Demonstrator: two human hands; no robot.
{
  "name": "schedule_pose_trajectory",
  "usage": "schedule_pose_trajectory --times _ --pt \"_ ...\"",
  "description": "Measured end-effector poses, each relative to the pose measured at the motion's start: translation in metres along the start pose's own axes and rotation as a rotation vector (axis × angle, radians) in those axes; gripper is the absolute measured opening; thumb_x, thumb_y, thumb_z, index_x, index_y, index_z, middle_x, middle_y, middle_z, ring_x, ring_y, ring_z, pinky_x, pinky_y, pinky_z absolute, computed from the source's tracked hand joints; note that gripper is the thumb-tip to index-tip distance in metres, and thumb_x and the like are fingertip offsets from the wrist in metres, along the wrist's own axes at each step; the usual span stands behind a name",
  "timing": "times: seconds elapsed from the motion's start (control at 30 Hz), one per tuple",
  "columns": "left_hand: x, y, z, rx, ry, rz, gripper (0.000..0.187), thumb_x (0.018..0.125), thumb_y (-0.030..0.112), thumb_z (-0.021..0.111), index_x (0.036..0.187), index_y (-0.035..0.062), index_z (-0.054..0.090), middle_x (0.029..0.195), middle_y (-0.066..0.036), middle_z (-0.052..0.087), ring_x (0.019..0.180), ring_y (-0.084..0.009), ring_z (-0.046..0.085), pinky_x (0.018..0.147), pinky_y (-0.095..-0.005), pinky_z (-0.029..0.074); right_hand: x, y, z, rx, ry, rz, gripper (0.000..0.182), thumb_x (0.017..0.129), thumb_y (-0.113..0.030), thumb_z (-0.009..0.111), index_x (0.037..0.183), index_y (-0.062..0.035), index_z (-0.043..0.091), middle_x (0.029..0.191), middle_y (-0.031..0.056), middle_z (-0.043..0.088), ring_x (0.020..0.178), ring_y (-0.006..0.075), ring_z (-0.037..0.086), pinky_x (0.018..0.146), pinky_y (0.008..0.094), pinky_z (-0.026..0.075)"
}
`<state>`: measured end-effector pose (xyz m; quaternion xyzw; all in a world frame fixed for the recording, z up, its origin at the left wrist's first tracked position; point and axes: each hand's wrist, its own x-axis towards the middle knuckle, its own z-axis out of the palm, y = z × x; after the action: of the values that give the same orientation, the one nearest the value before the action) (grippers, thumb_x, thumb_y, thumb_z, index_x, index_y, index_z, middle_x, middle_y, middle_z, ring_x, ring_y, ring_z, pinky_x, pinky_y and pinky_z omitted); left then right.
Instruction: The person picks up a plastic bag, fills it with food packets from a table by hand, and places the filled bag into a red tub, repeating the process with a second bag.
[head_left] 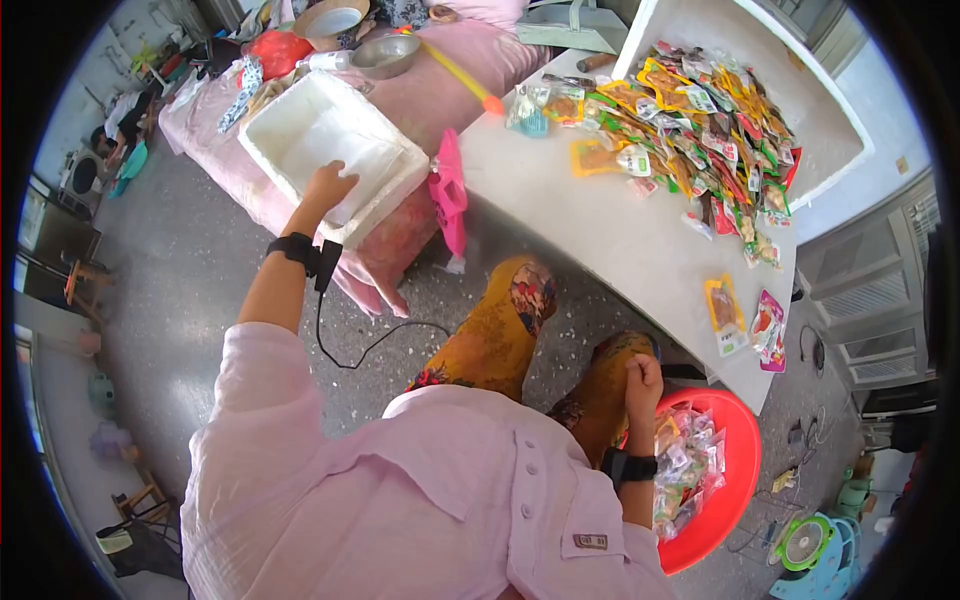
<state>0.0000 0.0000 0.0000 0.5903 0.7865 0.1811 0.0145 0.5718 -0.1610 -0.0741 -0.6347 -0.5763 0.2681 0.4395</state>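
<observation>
My left hand (328, 190) reaches over the near side of a white foam box (262, 128), its fingers loosely apart and nothing visible in them. The inside of the box looks white, with a pale sheet or lining. My right hand (643, 388) is curled closed above my right knee, beside a red basin (738, 470). Small clear packets (685, 465) fill the basin. A heap of colourful snack packets (715, 130) spills from a tilted foam box (840, 120) onto the white table (570, 190). Two single packs, one yellow (724, 312) and one pink (768, 330), lie near the table's right corner.
The foam box stands on a pink-covered bed (200, 140), along with a metal bowl (385, 56) and a red bag (278, 52). A bright pink plastic item (449, 195) hangs between bed and table. A green fan (803, 542) stands lower right; another person (122, 125) is far left.
</observation>
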Motion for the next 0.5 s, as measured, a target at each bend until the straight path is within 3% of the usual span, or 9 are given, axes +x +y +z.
schedule_pose_trajectory --times 0.1,0.27,0.5 --pt "-0.008 -0.001 -0.005 -0.117 -0.178 -0.119 0.037 0.073 0.032 0.05 0.092 0.0017 0.057 0.092 -0.019 0.057 0.089 -0.0325 0.053 0.079 -0.0382 0.04 -0.007 -0.002 -0.002 -0.01 -0.004 -0.024 0.006 0.074 -0.004 0.052 0.079 -0.0015 0.053 0.077 0.0068 0.054 0.073 0.0158 0.051 0.069 0.0246 0.04" --pt "0.002 -0.014 0.003 -0.211 -0.073 -0.063 0.031 0.073 0.028 0.047 0.085 -0.0003 0.057 0.082 -0.02 0.057 0.081 -0.0312 0.055 0.073 -0.0365 0.042 -0.005 -0.006 -0.003 -0.027 -0.004 -0.047 0.005 0.074 -0.004 0.052 0.078 -0.0014 0.053 0.075 0.0065 0.053 0.073 0.0154 0.051 0.068 0.0244 0.04" --pt "0.007 -0.008 -0.017 -0.398 -0.019 -0.154 0.016 0.069 0.017 0.052 0.074 0.0012 0.055 0.064 -0.011 0.055 0.059 -0.0179 0.051 0.056 -0.0309 0.041 -0.004 -0.007 -0.002 -0.001 0.004 -0.04 0.004 0.074 -0.004 0.053 0.077 -0.0012 0.053 0.074 0.006 0.053 0.071 0.014 0.05 0.066 0.0236 0.04"
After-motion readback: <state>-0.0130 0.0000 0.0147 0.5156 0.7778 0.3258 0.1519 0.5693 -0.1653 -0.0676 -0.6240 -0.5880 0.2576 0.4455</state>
